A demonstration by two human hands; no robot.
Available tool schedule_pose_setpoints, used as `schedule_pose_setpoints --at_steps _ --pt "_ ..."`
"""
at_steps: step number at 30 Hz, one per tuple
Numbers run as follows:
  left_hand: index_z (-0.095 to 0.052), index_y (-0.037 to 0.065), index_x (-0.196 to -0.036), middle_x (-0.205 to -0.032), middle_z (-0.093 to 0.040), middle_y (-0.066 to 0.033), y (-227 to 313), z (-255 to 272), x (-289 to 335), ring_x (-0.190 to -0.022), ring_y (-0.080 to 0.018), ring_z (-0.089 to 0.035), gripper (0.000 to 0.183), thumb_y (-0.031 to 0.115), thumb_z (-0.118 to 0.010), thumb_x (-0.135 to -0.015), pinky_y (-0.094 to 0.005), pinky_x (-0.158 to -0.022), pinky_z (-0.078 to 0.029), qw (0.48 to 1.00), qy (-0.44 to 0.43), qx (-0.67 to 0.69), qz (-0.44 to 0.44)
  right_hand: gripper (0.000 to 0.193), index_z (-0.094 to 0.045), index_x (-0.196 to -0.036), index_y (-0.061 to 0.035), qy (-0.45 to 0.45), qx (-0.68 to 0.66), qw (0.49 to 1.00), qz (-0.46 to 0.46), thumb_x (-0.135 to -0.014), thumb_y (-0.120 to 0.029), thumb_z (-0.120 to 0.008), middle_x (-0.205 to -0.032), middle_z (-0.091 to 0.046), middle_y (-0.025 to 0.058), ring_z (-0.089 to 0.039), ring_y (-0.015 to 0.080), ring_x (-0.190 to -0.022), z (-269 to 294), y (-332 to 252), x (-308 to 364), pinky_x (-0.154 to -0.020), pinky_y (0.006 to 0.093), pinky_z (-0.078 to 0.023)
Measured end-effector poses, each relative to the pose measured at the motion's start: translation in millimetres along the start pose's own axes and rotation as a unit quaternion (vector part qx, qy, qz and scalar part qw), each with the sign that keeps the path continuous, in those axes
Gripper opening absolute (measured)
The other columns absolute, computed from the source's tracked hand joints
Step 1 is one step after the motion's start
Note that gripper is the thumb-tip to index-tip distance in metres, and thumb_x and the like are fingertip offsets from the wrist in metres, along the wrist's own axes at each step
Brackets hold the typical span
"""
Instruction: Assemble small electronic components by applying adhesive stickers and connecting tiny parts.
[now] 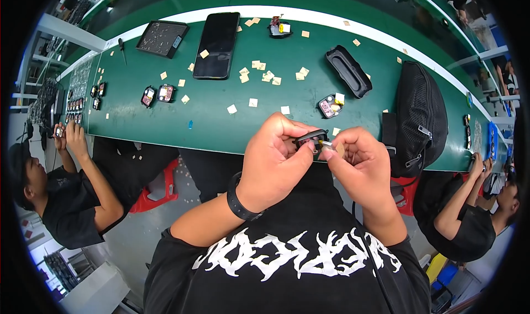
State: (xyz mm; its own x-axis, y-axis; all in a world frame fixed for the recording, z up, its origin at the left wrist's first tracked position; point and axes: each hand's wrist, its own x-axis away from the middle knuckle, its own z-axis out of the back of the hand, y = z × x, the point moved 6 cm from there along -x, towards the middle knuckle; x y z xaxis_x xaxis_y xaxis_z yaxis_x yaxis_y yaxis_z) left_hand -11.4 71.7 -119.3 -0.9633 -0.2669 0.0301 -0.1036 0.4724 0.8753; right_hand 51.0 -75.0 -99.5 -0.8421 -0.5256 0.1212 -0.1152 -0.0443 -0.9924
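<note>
Left hand [276, 159]: my thumb and fingers pinch a small black gadget by its edges, nearer to me than the phone and to its right.
Right hand [364, 165]: my thumb and fingertips are pressed together on a small pale piece [326, 145] at the gadget's right end — too small to tell what it is.
Gadget [310, 139]: held just over the near edge of the green surface [232, 134], its inner parts partly showing between my fingers.
Wristband [241, 201]: black, on my left wrist.
Phone [216, 46]: lying flat, screen dark, one paper square [204, 54] on top of it.
More paper squares [253, 102]: pale, scattered mostly to the right of the phone and nearer me.
Tray [160, 38]: black, left of the phone, with small shiny bits in it.
Screwdriver [121, 52]: farther left of the phone, beyond the tray.
Uncovered gadgets: two [165, 93] left of the phone and nearer me, one [280, 28] to its right, another [330, 106] farther right and nearer me.
Hollow black shell [349, 72]: well right of the phone.
Bag [422, 121]: black, zipped — farther right of the phone than the shell.
</note>
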Motion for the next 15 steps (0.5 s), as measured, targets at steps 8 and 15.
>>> schedule_pose_setpoints --at_steps 8,15 --pt "-0.048 -0.004 -0.11 -0.121 -0.06 -0.0186 3.1 -4.9 -0.5 -0.11 -0.0189 -0.064 0.018 -0.012 -0.054 -0.095 -0.0323 -0.095 -0.056 0.999 -0.044 -0.028 -0.009 0.007 -0.075 -0.09 -0.0006 0.037 0.117 0.992 0.029 -0.085 -0.003 -0.079 -0.064 -0.057 -0.0033 -0.045 0.0019 -0.057 3.6 -1.1 -1.2 -0.05 0.023 -0.032" --pt "-0.049 -0.002 -0.113 -0.125 -0.059 -0.0191 -2.2 -2.5 4.0 -0.117 -0.0208 -0.062 0.019 -0.011 -0.053 -0.097 -0.037 -0.102 -0.053 0.997 -0.083 -0.001 0.001 0.016 -0.067 -0.085 0.0004 0.037 0.033 0.999 0.011 -0.083 0.0 -0.082 -0.071 -0.057 -0.0021 -0.047 0.0013 -0.061 7.3 8.7 -6.4 -0.052 0.0196 -0.035"
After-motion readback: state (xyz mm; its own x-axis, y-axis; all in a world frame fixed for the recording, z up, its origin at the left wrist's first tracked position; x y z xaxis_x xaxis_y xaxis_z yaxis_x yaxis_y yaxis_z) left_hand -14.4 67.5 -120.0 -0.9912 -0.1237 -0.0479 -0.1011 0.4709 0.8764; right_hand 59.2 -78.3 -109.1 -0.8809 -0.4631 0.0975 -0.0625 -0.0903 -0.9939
